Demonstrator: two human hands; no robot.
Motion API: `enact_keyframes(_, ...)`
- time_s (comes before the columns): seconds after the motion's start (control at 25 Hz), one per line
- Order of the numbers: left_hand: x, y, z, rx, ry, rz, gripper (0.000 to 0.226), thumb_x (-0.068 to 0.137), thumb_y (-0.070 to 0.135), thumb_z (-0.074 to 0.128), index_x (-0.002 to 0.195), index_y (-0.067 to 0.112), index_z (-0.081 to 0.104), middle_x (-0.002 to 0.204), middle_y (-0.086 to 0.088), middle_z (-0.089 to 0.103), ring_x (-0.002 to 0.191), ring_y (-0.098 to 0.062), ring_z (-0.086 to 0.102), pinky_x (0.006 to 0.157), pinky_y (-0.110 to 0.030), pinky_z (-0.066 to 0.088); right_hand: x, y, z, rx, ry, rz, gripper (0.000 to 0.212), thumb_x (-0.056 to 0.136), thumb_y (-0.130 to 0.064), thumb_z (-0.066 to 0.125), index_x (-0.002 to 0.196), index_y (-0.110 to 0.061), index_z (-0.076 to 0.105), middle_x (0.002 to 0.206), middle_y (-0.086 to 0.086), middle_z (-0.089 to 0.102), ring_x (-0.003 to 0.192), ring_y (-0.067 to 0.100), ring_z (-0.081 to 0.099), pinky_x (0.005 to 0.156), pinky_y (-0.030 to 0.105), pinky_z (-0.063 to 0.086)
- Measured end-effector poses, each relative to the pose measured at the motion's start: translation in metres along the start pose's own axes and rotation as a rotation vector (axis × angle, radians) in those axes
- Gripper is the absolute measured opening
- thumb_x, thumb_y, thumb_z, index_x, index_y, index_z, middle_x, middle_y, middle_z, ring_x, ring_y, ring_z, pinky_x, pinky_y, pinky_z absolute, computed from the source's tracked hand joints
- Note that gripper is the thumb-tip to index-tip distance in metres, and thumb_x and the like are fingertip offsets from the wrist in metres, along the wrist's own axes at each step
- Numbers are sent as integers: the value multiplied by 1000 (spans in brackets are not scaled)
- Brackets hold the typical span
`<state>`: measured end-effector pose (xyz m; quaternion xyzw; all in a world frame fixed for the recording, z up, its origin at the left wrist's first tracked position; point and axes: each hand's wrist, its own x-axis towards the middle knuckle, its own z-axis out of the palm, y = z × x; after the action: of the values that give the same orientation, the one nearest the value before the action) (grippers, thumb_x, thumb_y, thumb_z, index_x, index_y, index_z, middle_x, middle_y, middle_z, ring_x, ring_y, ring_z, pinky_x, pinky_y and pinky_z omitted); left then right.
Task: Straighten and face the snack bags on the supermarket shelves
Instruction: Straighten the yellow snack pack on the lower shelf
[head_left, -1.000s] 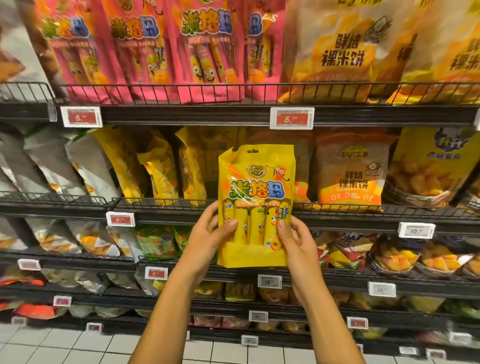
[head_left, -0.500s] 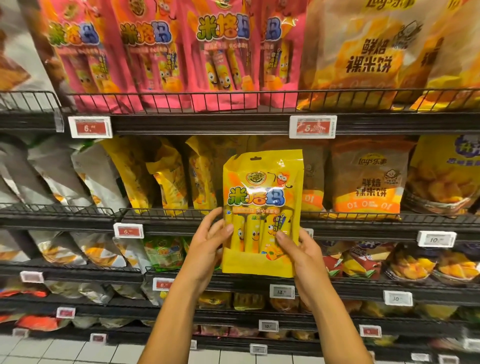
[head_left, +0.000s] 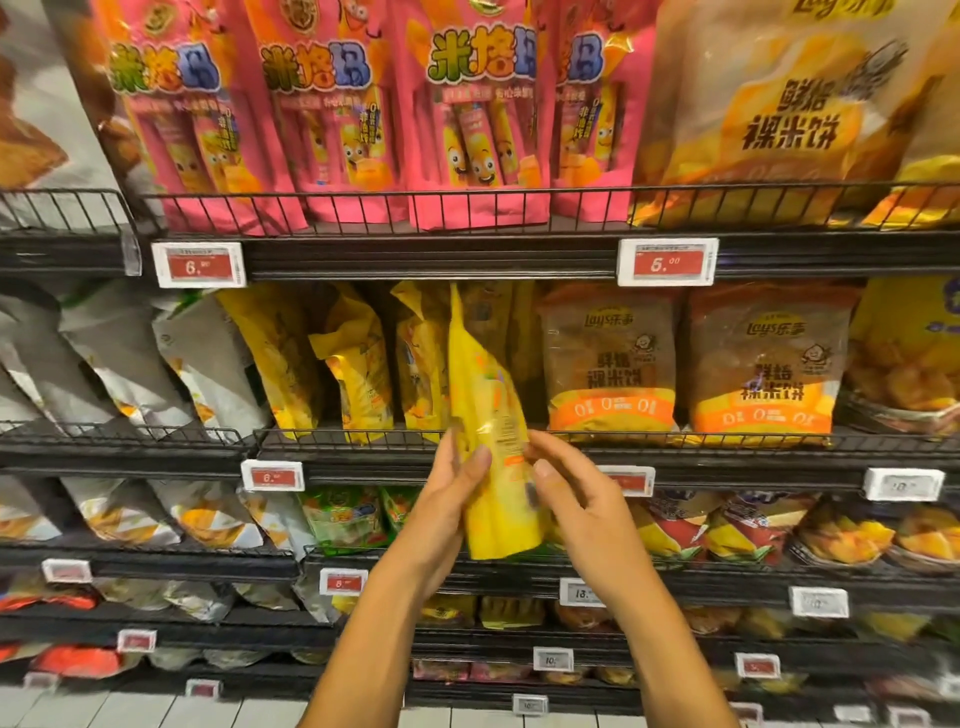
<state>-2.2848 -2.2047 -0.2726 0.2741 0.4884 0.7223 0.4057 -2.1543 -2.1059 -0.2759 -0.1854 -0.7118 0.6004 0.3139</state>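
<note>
Glossy plastic yellow bag (head_left: 488, 415), black wire shelf rail (head_left: 363, 205)

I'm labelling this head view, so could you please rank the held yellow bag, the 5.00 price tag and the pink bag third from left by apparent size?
1. pink bag third from left, top cropped
2. held yellow bag, turned edge-on and nearer, so unsure
3. 5.00 price tag

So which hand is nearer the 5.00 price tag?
Right. The right hand sits below the 5.00 price tag, slightly left of it; the left hand is farther left.
</note>
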Motion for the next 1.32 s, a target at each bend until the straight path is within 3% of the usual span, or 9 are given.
enact_keyframes(0.08, 3, -1, -6, -109, 27, -26, 87, 68, 42, 81, 143, 20, 45, 128, -9, 67, 114, -27, 66, 85, -41, 59, 1, -2, 5, 41, 11, -3, 30, 101, -28, 55, 125, -45, 61, 125, -18, 68, 119, 0, 60, 92, 21, 53)
enact_keyframes(0.16, 3, -3, -14, -223, 8, -60, 83, 56, 41, 91, 130, 15, 62, 120, -14, 70, 105, -29, 70, 78, -41, 60, 4, 0, 7, 37, 99, -7, 36, 101, -17, 56, 123, -45, 59, 128, -18, 65, 123, 1, 58, 96, 21, 51)
enact_keyframes(0.28, 4, -7, -25, -357, -93, -53, 69, 46, 45, 94, 108, 17, 77, 114, -14, 73, 102, -30, 71, 78, -44, 60, 8, 4, 4, 90, 128, 77, 47, 89, -39, 64, 133, -40, 50, 141, -10, 56, 130, 8, 53, 109, 35, 44)
enact_keyframes(0.36, 4, -8, -29, -384, -137, -54, 70, 49, 44, 93, 111, 15, 76, 118, -15, 71, 106, -32, 69, 86, -48, 58, 8, 9, 4, 223, 53, 177, 65, 81, -49, 64, 141, -31, 48, 140, -2, 60, 126, 15, 59, 108, 42, 48)
enact_keyframes(0.48, 6, -6, -28, -352, -177, -59, 70, 56, 47, 88, 116, 15, 73, 122, -16, 69, 109, -31, 68, 85, -46, 57, 6, 11, 10, 281, 2, 211, 65, 84, -45, 64, 144, -24, 47, 130, -3, 68, 117, 17, 67, 100, 42, 54)
enact_keyframes(0.72, 3, 1, -34, -57, 29, -81, 67, 79, 49, 70, 136, 17, 55, 124, -10, 69, 113, -26, 67, 81, -37, 59, 5, 8, 19, 183, 276, 95, 64, 78, -41, 74, 135, -27, 51, 119, -7, 73, 109, 14, 70, 96, 49, 55)
enact_keyframes(1.08, -6, 1, -34, -68, 59, -39, 49, 83, 36, 67, 130, 21, 58, 119, -7, 72, 109, -23, 69, 76, -32, 59, -5, 5, 27, 125, 287, 62, 65, 77, -47, 74, 136, -33, 48, 124, -12, 68, 114, 8, 66, 96, 40, 55)
enact_keyframes(1.2, -9, 6, -31, -43, 90, 17, 46, 83, 33, 69, 127, 20, 60, 117, -5, 73, 106, -23, 70, 76, -31, 60, -8, 1, 31, -7, 368, 61, 72, 78, -57, 66, 142, -36, 42, 140, -16, 52, 128, 7, 52, 103, 38, 49)
enact_keyframes(1.32, -10, 13, -26, -1, 144, 60, 44, 82, 32, 70, 124, 20, 61, 112, -2, 74, 101, -21, 72, 71, -29, 60, -11, -5, 39, -68, 423, -30, 39, 89, -54, 63, 125, -56, 48, 131, -22, 54, 118, 2, 55, 90, 30, 54)
